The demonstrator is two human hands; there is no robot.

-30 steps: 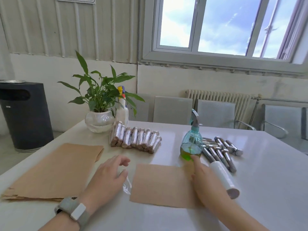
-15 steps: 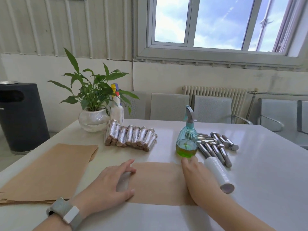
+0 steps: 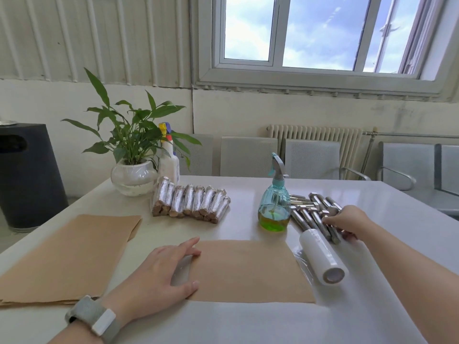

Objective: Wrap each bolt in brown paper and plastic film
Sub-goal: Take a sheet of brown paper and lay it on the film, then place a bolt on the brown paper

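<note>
The bare bolts (image 3: pixel 314 217) lie in a heap toward the table's (image 3: pixel 387 244) right edge, where the right hand (image 3: pixel 344 223) curls its fingers around one. The left hand (image 3: pixel 164 271) rests flat, fingers straight, on the left edge of a brown paper sheet (image 3: pixel 248 271) near the front edge, with the film roll (image 3: pixel 321 256) just right of the sheet and the wrapped bolts (image 3: pixel 191 203) well behind it.

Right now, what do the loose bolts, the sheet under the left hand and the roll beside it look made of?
Loose bolts: bare metal, likely steel; grey and shiny with highlights.
Sheet: brown kraft-type paper; matte, flat, no glare.
Roll: thin clear plastic film wound milky white on what looks like a cardboard core; a glossy loose tail lies on the table.
</note>
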